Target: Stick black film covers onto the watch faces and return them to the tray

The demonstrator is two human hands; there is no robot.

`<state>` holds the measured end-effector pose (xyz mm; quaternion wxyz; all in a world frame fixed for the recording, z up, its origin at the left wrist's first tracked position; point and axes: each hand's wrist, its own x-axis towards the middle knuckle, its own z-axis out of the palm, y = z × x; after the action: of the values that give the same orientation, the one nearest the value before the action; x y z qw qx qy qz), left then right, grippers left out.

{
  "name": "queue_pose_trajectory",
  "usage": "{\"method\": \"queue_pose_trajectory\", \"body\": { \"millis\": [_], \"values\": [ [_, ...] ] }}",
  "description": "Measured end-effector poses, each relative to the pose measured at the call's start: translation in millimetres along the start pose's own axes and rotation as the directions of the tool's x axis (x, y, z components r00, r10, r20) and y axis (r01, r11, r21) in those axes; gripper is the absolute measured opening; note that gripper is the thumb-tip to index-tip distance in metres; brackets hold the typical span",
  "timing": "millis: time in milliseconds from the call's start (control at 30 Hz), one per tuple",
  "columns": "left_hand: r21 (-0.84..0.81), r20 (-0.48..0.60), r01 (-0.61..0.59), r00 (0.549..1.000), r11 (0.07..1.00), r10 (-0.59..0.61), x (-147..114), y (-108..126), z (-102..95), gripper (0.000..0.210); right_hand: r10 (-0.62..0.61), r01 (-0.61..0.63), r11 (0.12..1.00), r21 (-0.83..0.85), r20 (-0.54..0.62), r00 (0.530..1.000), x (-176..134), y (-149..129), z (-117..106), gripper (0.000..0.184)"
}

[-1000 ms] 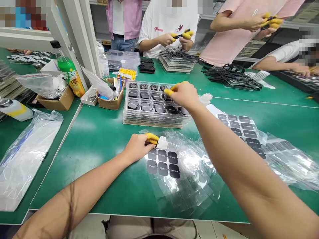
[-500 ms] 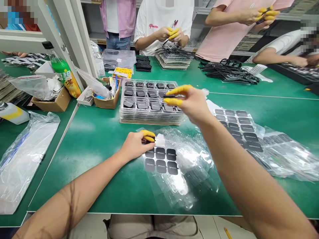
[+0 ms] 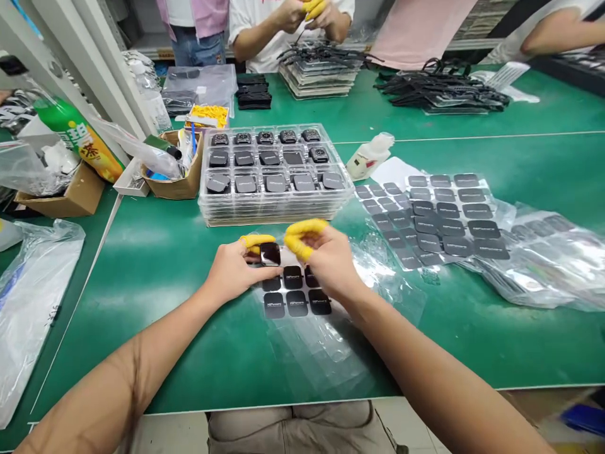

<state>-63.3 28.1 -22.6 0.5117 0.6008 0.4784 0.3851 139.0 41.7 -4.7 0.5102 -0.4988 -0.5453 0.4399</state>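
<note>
My left hand [image 3: 236, 268], with yellow finger cots, pinches a small square smartwatch body [image 3: 270, 253] with a glossy dark face. Just right of it is my right hand [image 3: 326, 258], its yellow-covered thumb and fingertips brought together; whether anything thin is between them I cannot make out. Below both hands lies a sheet of black rounded-square stickers [image 3: 297, 303] with pale print, partly hidden by the right hand. Clear plastic film [image 3: 326, 353] spreads under and around the sheet. Beyond the hands stands a stack of clear trays [image 3: 274, 211]; its top compartments hold watch bodies, many under black squares.
More sticker sheets [image 3: 444, 221] and plastic bags [image 3: 543, 271] lie to the right, near a white bottle [image 3: 371, 156]. Small cardboard boxes [image 3: 177, 186] and a green drink bottle [image 3: 78, 135] stand left. Across the table, co-workers handle black straps [image 3: 444, 88].
My right hand has come from over the tray toward me, beside the left hand. The left hand's watch body now shows its glossy face. The camera view has tilted down.
</note>
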Motion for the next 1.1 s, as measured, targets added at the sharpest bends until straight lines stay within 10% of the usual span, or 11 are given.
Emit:
{"method": "queue_pose_trajectory", "body": {
  "millis": [100,367,533,667,800,1000,1100],
  "values": [
    [-0.049,-0.021,0.036,0.999,0.998,-0.037,1,0,-1.0,0.060,-0.147,0.127,0.977,-0.170,-0.108,0.983,17,0,-38,0.037],
    [-0.040,0.092,0.009,0.996,0.999,-0.006,3,6,-8.3,0.061,0.142,0.209,0.704,-0.679,0.422,0.895,35,0,-113,0.037],
    [0.036,0.289,-0.067,0.956,0.997,0.054,2,12,-15.5,0.056,-0.034,0.257,0.778,-0.573,0.371,0.928,25,-5,-81,0.028],
    [0.014,0.268,-0.039,0.963,0.999,0.034,1,13,-13.6,0.055,-0.153,0.421,0.752,-0.507,0.487,0.860,23,7,-48,0.019],
    [0.000,0.187,-0.004,0.982,1.000,0.004,1,12,-7.9,0.058,-0.348,0.437,0.788,-0.433,0.273,0.897,18,5,-44,0.030],
    [0.046,0.103,0.009,0.995,0.999,-0.014,2,6,-2.2,0.047,-0.537,0.681,0.677,-0.278,0.447,0.716,-2,0,-7,0.018],
    [0.047,0.038,0.040,0.998,0.998,-0.041,2,4,-0.2,0.044,-0.540,0.677,0.609,-0.414,0.409,0.736,-4,5,-1,0.013]
  ]
}}
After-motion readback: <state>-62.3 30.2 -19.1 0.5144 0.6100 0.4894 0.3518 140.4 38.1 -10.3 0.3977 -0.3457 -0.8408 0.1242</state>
